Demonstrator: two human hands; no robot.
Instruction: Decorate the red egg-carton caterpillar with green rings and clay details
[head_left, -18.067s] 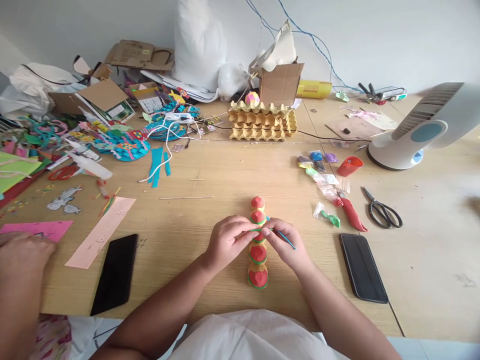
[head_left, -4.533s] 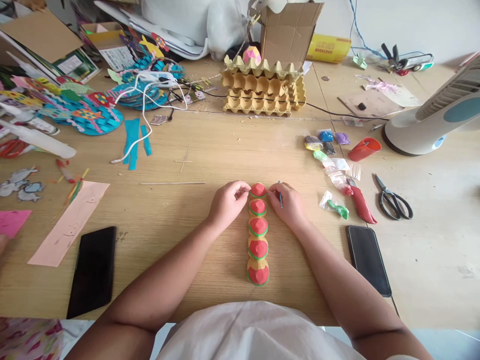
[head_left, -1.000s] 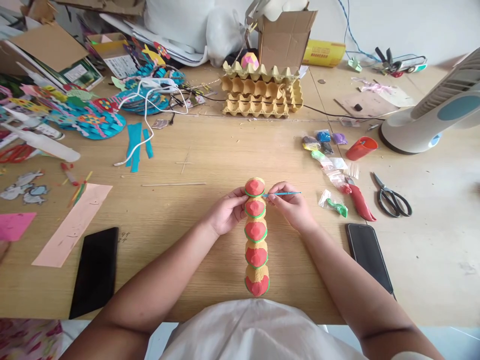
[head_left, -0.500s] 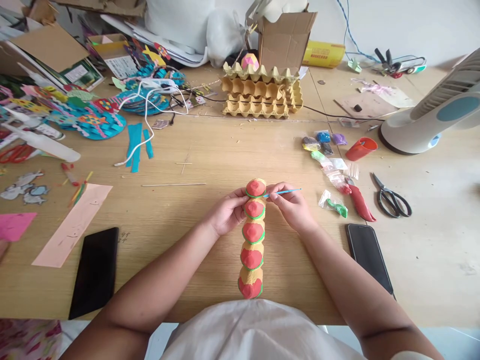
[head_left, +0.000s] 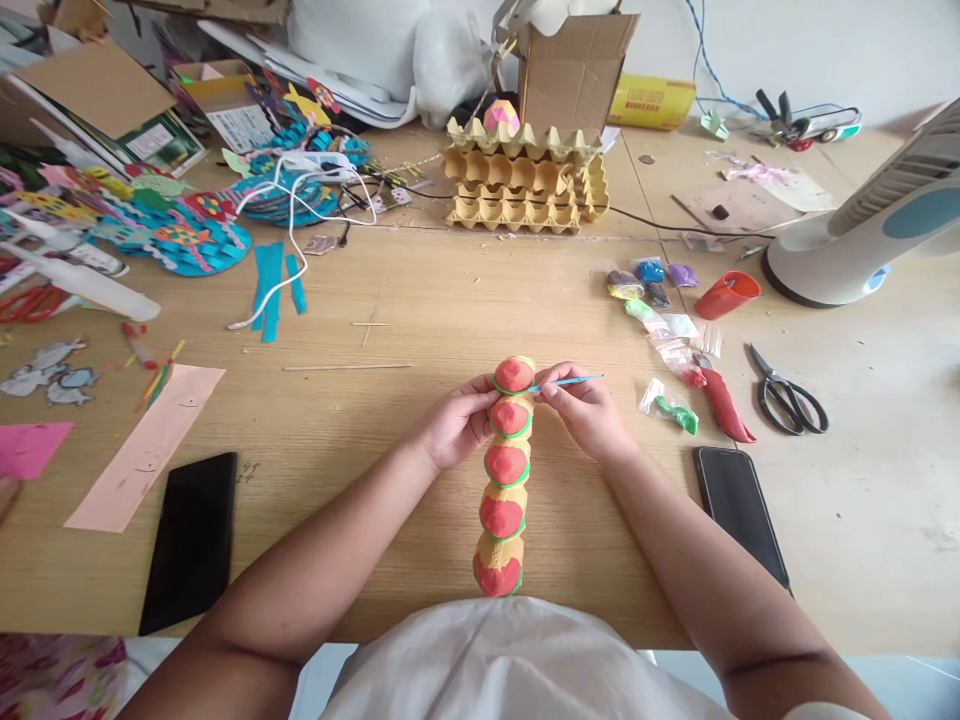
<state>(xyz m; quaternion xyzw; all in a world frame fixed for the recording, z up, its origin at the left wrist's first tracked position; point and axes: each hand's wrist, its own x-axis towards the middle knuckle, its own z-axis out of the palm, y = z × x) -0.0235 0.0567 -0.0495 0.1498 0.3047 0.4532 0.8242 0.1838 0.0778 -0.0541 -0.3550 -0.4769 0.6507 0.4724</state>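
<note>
A strip of egg carton cups (head_left: pixel 504 517) runs from the front of my shirt away from me, its several domes covered in red with green edging. My left hand (head_left: pixel 461 422) grips the strip's far end from the left, fingers partly behind it. In my right hand (head_left: pixel 581 405), a thin blue tool (head_left: pixel 576 380) is pinched between thumb and fingers. Its tip touches or nearly touches the right side of the farthest cup, at the green edge.
To the right lie black scissors (head_left: pixel 789 395), a red cup (head_left: pixel 727 295), clay packets (head_left: pixel 649 270) and a phone (head_left: pixel 742 510). A black tablet (head_left: pixel 191 540) lies at the left. Egg trays (head_left: pixel 517 205) are stacked at the back, and a fan (head_left: pixel 832 250) stands at the right.
The near end of the strip has swung very slightly left. Both hands keep their hold.
</note>
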